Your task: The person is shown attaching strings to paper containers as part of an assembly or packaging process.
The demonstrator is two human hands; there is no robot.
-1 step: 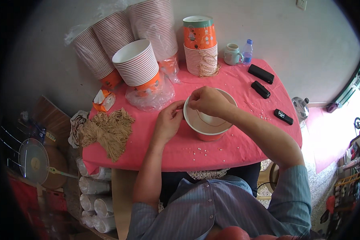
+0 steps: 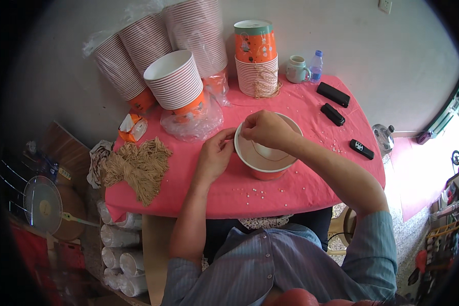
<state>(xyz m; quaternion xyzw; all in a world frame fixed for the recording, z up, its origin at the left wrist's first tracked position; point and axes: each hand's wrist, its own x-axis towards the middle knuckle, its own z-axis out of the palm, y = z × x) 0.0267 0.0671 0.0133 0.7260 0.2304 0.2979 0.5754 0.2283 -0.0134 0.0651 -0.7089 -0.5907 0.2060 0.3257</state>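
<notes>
A white-rimmed paper bucket [image 2: 266,171] with an orange outside stands in front of me on the pink-covered table. My left hand [image 2: 217,155] is closed at its left rim, fingertips against the wall and thumb up. Over the same side of the opening, my right hand [image 2: 264,129] is bent into a pinch, its fingertips partly hidden. A thin tan cord [image 2: 270,159] curves down inside the bucket from beneath the right hand. To the left lies a thick bundle of tan cords [image 2: 140,171].
Stacked paper buckets [image 2: 172,81], some in clear plastic, stand at the back left; another stack [image 2: 255,76] with cords on it is behind. A mug [image 2: 296,70], a bottle [image 2: 315,66], black cases [image 2: 333,95], a remote [image 2: 361,149] and an orange tissue pack [image 2: 133,128] surround me. Small white beads [image 2: 255,193] lie scattered.
</notes>
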